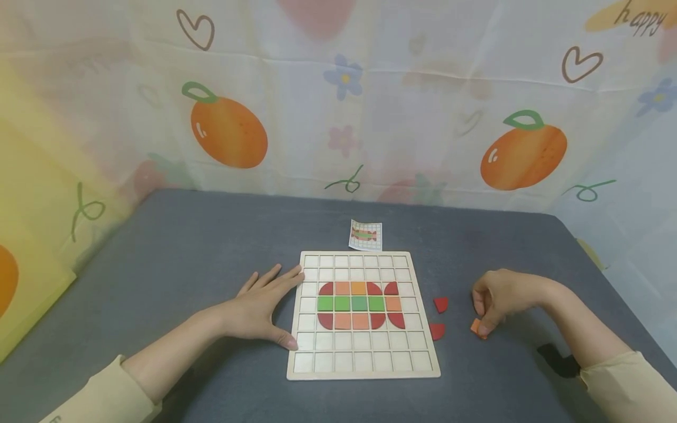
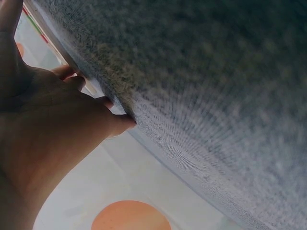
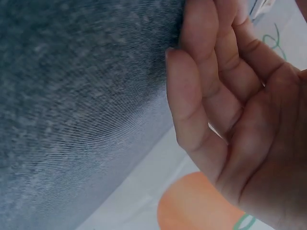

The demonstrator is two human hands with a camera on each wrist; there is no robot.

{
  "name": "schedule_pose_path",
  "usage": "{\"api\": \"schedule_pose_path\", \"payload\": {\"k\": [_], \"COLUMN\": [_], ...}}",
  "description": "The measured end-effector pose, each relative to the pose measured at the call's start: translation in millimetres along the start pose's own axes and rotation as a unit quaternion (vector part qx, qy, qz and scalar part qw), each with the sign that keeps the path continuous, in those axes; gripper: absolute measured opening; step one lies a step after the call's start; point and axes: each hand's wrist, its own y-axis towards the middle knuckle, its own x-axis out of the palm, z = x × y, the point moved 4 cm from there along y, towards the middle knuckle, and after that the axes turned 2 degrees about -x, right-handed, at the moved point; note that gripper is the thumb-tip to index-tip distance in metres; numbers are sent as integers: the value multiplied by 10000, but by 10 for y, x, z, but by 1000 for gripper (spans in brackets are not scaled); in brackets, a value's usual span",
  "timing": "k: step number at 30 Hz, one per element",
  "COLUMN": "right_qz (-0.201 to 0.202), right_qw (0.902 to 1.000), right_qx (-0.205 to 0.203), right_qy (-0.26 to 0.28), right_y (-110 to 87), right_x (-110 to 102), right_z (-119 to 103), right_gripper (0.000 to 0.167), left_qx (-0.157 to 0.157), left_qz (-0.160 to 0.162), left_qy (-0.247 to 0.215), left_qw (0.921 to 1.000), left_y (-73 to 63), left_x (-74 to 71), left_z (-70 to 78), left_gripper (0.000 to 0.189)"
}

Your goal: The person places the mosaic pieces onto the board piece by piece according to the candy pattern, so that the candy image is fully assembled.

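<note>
A wooden grid board (image 1: 346, 359) lies on the grey table, with red rounded tiles, orange squares and a row of green squares (image 1: 342, 303) set in its middle rows. My left hand (image 1: 259, 308) spreads its fingers along the board's left edge, thumb near the lower corner and fingertips at the upper part. Off to the right of the board, my right hand (image 1: 499, 299) pinches an orange square tile (image 1: 476, 326) at the tabletop, the thumb covering part of it. In the right wrist view the curled fingers (image 3: 184, 91) show, but the tile is hidden.
Between board and right hand lie two loose red quarter-round tiles, one upper (image 1: 441, 304) and one lower (image 1: 437, 331). A small printed card (image 1: 365, 235) with a candy-shaped pattern sits just behind the board. A fruit-print curtain (image 1: 402, 117) hangs behind the table (image 1: 227, 229).
</note>
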Motion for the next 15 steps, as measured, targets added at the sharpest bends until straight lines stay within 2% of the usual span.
{"api": "schedule_pose_path", "payload": {"k": [7, 15], "right_qz": [-16, -99], "right_qw": [9995, 9994], "right_qx": [-316, -334], "right_qy": [67, 73], "right_y": [36, 17], "right_x": [37, 61], "right_z": [19, -36], "right_gripper": [36, 28], "left_qx": [-29, -12], "left_qz": [-8, -19], "left_qy": [27, -8], "left_qw": [10000, 10000], "left_y": [6, 4], "left_x": [21, 16], "left_z": [-13, -5], "left_gripper": [122, 122]}}
